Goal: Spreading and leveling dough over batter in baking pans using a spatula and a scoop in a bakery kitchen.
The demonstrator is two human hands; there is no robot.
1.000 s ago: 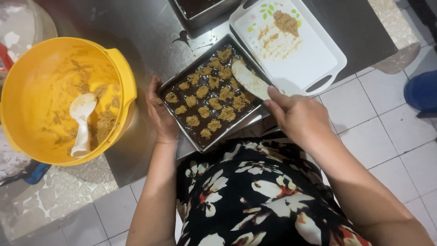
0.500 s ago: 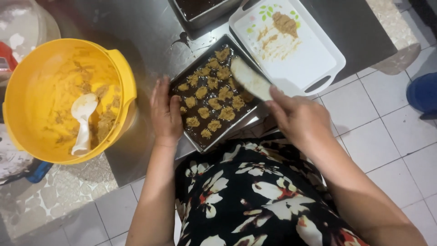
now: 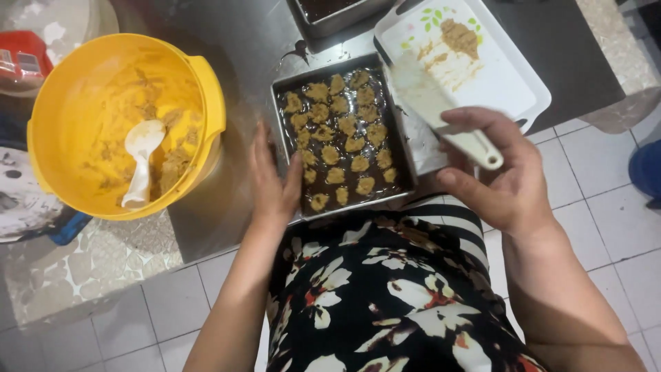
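Note:
A dark rectangular baking pan (image 3: 286, 81) sits on the steel counter, filled with dark batter and several tan dough lumps (image 3: 337, 131). My left hand (image 3: 273, 180) rests flat against the pan's left rim, fingers spread. My right hand (image 3: 501, 172) grips the handle of a white spatula (image 3: 441, 107), whose smeared blade is lifted off the pan and points up-left over the pan's right edge.
A yellow bucket (image 3: 206, 89) with dough scraps and a white spoon (image 3: 140, 160) stands at left. A white tray (image 3: 502, 76) smeared with dough lies at the upper right. Another dark pan (image 3: 330, 14) sits at the top. White floor tiles lie below.
My right hand has lifted the spatula blade off the dough and drawn it to the right. The left hand slid a little along the pan's left rim.

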